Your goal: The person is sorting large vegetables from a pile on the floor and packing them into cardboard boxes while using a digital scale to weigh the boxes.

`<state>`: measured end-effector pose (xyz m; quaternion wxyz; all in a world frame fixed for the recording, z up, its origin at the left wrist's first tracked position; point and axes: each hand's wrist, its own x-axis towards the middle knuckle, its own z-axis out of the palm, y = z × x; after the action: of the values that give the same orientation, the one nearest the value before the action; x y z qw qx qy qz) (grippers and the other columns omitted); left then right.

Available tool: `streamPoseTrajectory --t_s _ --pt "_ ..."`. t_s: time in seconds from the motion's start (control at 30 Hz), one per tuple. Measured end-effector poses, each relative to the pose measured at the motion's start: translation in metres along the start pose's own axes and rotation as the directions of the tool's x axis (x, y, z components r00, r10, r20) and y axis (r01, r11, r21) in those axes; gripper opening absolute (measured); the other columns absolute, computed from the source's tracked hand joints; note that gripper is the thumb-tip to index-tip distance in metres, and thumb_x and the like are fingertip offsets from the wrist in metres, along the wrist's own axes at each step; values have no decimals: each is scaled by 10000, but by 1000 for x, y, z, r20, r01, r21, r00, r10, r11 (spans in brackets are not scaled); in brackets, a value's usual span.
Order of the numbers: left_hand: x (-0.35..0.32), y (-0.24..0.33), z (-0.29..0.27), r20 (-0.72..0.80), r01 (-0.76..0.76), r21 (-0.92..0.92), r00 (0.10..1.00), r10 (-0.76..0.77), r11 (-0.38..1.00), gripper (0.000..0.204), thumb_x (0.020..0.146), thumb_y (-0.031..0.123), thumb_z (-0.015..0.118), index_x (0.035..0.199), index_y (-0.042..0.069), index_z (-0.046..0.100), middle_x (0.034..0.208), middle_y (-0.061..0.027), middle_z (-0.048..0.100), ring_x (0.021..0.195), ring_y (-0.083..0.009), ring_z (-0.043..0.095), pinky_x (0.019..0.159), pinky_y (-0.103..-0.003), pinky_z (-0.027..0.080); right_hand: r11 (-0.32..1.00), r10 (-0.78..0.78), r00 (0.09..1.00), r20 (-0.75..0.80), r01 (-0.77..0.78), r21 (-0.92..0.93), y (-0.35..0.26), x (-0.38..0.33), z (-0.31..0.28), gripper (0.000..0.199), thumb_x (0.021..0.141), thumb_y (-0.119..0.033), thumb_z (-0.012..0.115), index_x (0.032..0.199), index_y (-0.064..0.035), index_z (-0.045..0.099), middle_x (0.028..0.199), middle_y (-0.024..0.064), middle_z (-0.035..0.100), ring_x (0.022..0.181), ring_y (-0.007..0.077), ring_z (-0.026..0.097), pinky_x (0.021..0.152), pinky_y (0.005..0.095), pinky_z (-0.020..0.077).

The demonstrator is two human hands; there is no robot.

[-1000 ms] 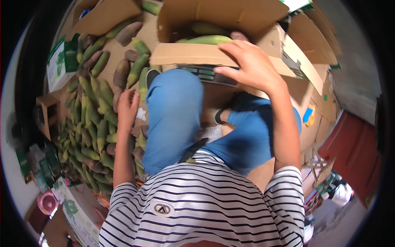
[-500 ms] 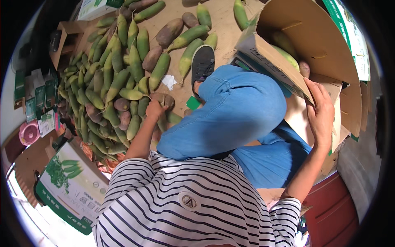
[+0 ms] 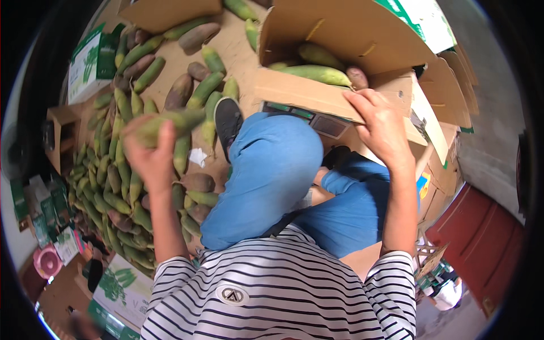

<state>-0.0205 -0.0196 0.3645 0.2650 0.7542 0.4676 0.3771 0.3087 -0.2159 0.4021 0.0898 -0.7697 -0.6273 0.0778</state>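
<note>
Left hand [image 3: 148, 156] is gripping a green cob [image 3: 170, 123], fingers curled around it, holding it raised above the pile [image 3: 113, 187] on the floor. Right hand [image 3: 381, 126] is resting on the front flap of the box [image 3: 317, 96], fingers pressed together over the edge. Box is sitting just ahead of the knee [image 3: 277, 153] and is holding several more cobs [image 3: 317, 72]. A dark shoe [image 3: 228, 118] is lying beside the pile.

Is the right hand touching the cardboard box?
Touching. In the head view, the right hand lies on the near flap of the cardboard box, fingers over its edge. The left hand holds a green ear of corn.
</note>
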Motion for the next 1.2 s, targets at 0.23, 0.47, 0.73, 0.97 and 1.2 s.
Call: streamPoseTrajectory --t_s 0.23,0.47,0.73,0.97,1.2 --pt "52 167 59 -431 -548 -406 821 375 732 308 877 98 606 1123 -61 510 1040 -228 638 908 -272 646 852 -413 539 1000 -17 996 -85 17 0 3 -4 4 424 640 -48 670 1058 -46 604 919 114 588 933 294 580 831 394 487" --pt "63 201 124 313 -419 -402 773 552 814 539 766 320 767 1162 8 577 1150 -157 588 1056 -271 572 869 -372 462 999 18 1000 -19 -17 46 4 -7 4 489 650 -25 666 1134 -51 600 983 104 591 952 300 581 836 406 493" --pt "59 266 122 236 -320 -692 747 622 647 259 970 209 549 988 -47 580 819 -55 586 779 -84 526 692 -219 437 995 -35 989 -143 48 88 15 -7 13 324 751 -112 649 1069 -49 640 903 121 600 848 315 603 735 410 508" --pt "48 214 160 565 -386 -317 657 499 867 332 930 264 578 1015 -57 589 961 -233 610 918 -345 596 797 -392 469 987 40 984 -174 -12 158 15 -4 -11 541 836 -566 549 914 -50 692 894 153 669 872 329 644 748 426 511" --pt "46 210 150 631 -492 -238 577 519 837 399 926 327 571 1033 -56 604 996 -243 607 944 -371 582 820 -403 466 966 138 836 -531 3 257 17 0 -38 166 874 -182 586 904 -34 657 826 145 641 768 329 627 696 382 501"
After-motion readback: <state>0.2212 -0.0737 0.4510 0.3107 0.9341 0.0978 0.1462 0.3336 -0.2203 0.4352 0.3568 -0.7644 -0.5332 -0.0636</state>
